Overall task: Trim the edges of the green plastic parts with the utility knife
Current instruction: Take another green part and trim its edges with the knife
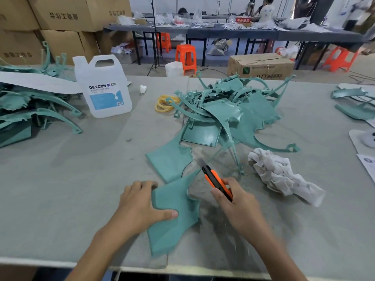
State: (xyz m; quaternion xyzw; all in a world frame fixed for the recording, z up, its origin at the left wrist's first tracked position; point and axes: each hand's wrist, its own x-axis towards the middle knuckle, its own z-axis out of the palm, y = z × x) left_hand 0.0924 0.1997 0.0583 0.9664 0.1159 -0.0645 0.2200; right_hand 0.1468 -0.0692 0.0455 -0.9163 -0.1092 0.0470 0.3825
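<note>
Through the head view I see the person's left hand [140,203] gripping a flat green plastic part [172,226] at the near middle of the grey counter [81,179], thumb laid across its top. Just right of it, the right hand [237,207] grips an orange utility knife [215,179], its blade out and pointing far-left. A pile of green parts [233,110] lies farther back, with a white rag [284,177] to the right.

Factory workshop, a trimming and assembly hall. Grey felt-covered workbench [81,179] with heaps of green plastic parts [233,110] right and left of the white jug [103,88]. Stacked cardboard cartons [60,15] behind the jug. Far beyond it, long tables [223,31] strewn with white pieces, orange stools [186,55] and workers [265,10].
</note>
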